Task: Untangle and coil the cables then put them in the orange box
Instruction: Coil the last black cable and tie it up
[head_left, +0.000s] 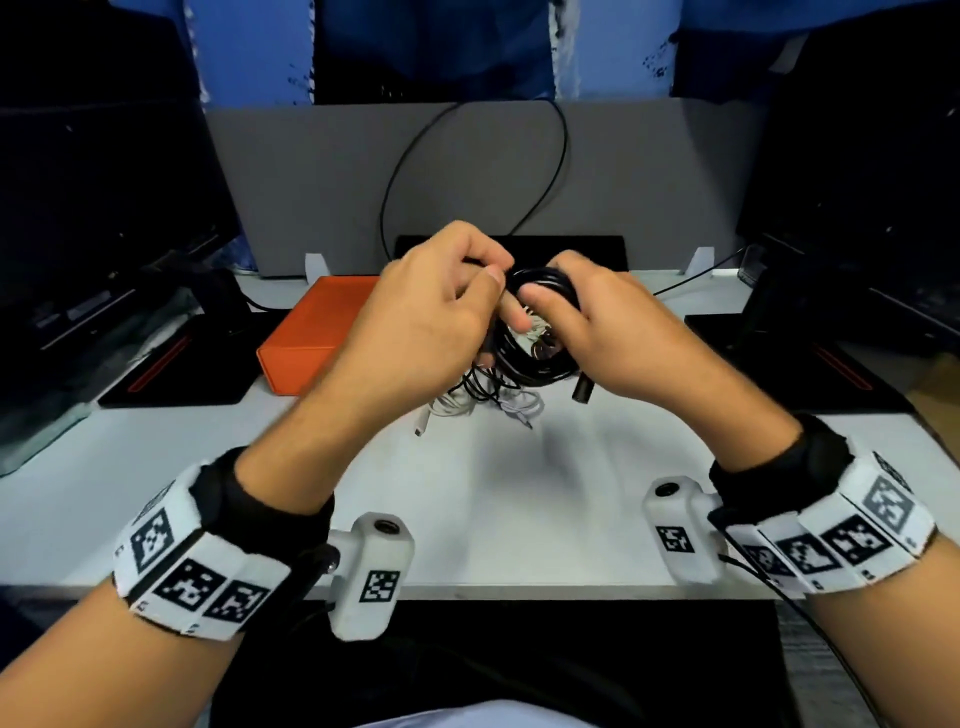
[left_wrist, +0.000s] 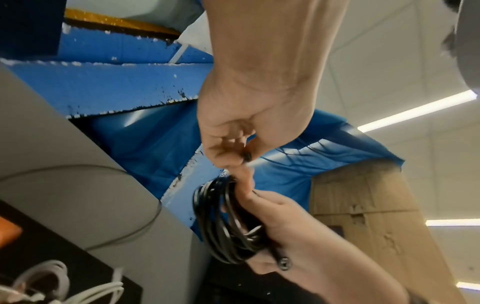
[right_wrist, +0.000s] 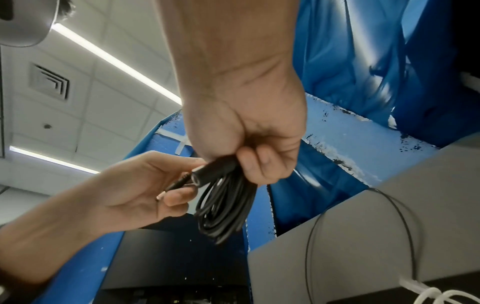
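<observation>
Your right hand (head_left: 597, 322) is clenching the coiled black cable (right_wrist: 223, 205) above the counter (head_left: 519, 493); your left hand (head_left: 436, 312) is pinching its end, partly hiding the orange box (head_left: 306, 338).

Black cable coil (head_left: 540, 332): smooth, slightly glossy rubbery sheath. White cables (head_left: 467, 408): smooth plastic-looking sheath. Orange box (head_left: 311, 338): matt, smooth faces. Bench (head_left: 519, 493): smooth, pale, faintly reflective top.

No readable text.
Wrist bands (head_left: 200, 564) and wrist camera mounts (head_left: 375, 571) carry only black-and-white square marker codes, no letters or numbers.
</observation>
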